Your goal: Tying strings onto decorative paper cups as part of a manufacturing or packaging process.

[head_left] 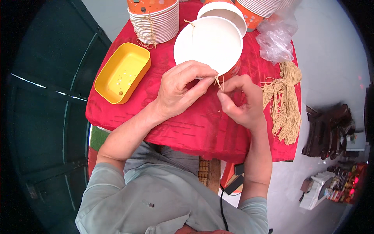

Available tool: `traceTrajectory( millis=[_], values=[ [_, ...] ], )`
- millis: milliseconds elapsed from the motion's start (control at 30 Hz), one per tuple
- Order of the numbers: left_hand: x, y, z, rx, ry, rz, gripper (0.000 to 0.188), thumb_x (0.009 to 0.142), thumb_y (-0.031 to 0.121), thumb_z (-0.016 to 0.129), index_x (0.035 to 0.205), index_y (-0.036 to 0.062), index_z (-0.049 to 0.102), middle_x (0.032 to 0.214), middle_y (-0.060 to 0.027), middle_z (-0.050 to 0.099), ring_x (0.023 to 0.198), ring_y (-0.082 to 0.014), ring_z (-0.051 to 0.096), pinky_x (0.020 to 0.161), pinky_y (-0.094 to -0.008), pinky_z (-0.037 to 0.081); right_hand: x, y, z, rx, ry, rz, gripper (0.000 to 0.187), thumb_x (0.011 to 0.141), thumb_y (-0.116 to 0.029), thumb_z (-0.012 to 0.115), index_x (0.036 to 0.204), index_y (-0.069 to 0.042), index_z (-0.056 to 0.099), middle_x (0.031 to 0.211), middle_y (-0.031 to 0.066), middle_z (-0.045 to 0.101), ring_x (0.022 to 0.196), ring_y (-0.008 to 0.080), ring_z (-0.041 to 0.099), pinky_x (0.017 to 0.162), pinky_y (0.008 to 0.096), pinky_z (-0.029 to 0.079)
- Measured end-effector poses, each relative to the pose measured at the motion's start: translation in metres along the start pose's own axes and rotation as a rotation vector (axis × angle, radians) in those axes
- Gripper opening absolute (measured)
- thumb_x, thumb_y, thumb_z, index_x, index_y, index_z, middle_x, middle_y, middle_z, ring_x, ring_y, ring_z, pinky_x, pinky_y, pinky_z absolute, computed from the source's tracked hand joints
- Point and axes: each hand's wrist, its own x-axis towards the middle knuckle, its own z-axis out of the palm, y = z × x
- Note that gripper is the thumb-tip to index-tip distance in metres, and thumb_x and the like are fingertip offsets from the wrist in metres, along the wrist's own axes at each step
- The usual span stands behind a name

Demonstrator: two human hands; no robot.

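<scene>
My left hand (pixel 185 84) is closed in a pinch at the near edge of a round white paper tub (pixel 208 43), whose side shows orange below. Thumb and fingertips hold a tan string (pixel 218 82) there. The string's loose end runs to my right hand (pixel 247 101), which is pinched on it with thumb and forefinger; its other fingers are curled. Another short piece of string (pixel 189 23) hangs at the tub's far edge. Whether the white face is a lid or a base I cannot tell.
A yellow tray (pixel 102 84) with small bits inside stands at left. Stacked orange tubs with white rims (pixel 156 27) rise behind it, strings dangling. More tubs (pixel 253 11) and a clear plastic bag (pixel 276 37) are at back right. A tan string bundle (pixel 284 109) lies along the right edge.
</scene>
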Motion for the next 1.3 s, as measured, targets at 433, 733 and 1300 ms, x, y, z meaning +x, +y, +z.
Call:
traceTrajectory(
  millis=[433,733,1300],
  values=[
    [0.002,0.004,-0.003,-0.06,0.059,-0.177,0.022,0.098,0.0,0.081,0.119,0.0019,0.08,0.109,-0.0108,0.082,0.097,-0.0202,0.081,0.083,-0.032,0.065,0.005,0.005,0.003,-0.181,0.023,-0.187,0.014,0.088,-0.001,0.084,0.093,-0.004,0.071,0.084,0.0094,0.073,0.073,0.0267,0.074,0.066,0.0371,0.058],
    [0.002,-0.003,-0.004,-0.04,0.043,-0.118,0.017,0.098,0.0,0.081,0.116,0.0009,0.081,0.109,-0.0111,0.082,0.097,-0.0193,0.08,0.083,-0.0313,0.065,-0.001,-0.005,-0.008,-0.028,-0.022,-0.035,0.005,0.092,0.007,0.074,0.095,0.003,0.073,0.088,0.0113,0.076,0.079,0.0216,0.073,0.072,0.0338,0.057],
    [0.004,-0.002,-0.002,0.03,0.002,-0.053,0.02,0.095,-0.001,0.081,0.115,0.0028,0.08,0.106,-0.0107,0.079,0.095,-0.0235,0.079,0.079,-0.035,0.063,0.003,0.013,0.004,0.029,0.421,0.093,0.003,0.102,0.003,0.076,0.104,0.002,0.078,0.099,0.007,0.081,0.085,0.0126,0.075,0.076,0.0272,0.058]
  ],
)
